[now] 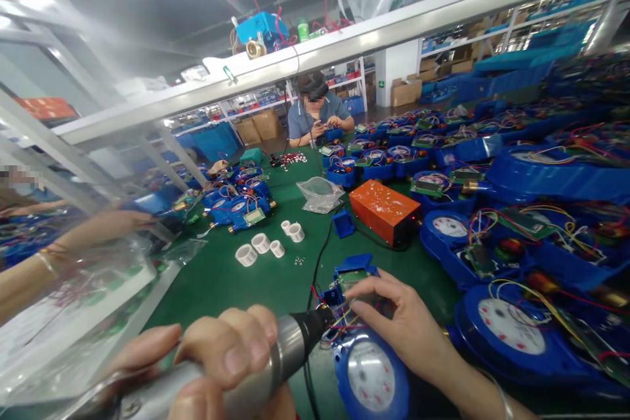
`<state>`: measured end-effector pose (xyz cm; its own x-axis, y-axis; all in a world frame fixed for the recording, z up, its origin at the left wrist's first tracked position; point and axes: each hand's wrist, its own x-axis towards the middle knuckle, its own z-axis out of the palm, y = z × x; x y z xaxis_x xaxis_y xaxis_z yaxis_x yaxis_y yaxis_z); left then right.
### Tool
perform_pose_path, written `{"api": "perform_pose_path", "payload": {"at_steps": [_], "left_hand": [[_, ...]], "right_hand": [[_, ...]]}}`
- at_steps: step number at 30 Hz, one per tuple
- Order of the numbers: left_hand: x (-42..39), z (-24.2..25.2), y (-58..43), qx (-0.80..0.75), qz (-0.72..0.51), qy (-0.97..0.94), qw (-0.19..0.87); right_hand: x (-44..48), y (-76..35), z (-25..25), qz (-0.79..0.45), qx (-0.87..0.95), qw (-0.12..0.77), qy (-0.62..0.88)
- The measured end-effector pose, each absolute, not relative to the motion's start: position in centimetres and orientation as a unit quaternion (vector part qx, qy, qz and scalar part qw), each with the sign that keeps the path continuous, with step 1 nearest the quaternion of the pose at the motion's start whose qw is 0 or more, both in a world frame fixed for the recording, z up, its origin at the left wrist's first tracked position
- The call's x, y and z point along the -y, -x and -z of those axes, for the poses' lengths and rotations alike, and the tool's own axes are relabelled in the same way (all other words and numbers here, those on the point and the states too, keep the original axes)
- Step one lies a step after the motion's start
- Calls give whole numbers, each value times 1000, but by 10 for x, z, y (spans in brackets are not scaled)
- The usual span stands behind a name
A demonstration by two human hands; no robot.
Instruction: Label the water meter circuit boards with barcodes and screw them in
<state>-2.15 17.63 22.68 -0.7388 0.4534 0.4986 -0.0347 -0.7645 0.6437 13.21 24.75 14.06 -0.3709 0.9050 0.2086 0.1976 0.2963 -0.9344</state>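
Note:
My left hand [226, 348] is wrapped round a silver electric screwdriver [290, 344] with a black nose. Its tip points right, at the wires and small blue parts of an opened water meter [371, 371]. This meter has a blue body and a round white dial with red marks. Behind the dial, a green circuit board [354, 279] sits in a raised blue housing. My right hand [406, 318] is at the board's near edge, close to the screwdriver tip, with thumb and forefinger closed together. What they pinch is too small to make out. Thin coloured wires run beneath the fingers.
Several blue meters with wires [512, 321] crowd the right side; more [239, 207] stand at the back left. An orange box [384, 210], white rolls [246, 254], tiny screws [299, 261] and a plastic bag [319, 193] lie ahead. A co-worker's arm [63, 249] reaches in from the left; another person [319, 115] sits opposite.

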Motion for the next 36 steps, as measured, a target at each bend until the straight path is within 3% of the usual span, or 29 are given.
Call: {"api": "perform_pose_path", "payload": {"at_steps": [18,36], "left_hand": [[-176,-229,17,-285,-894,-318,136],[-178,-227,16,-272,-891,-327,158]], "right_hand": [[-251,-131,-134,-382,736,412,378],[-248,-132,-133,-441,698,430,365]]}}
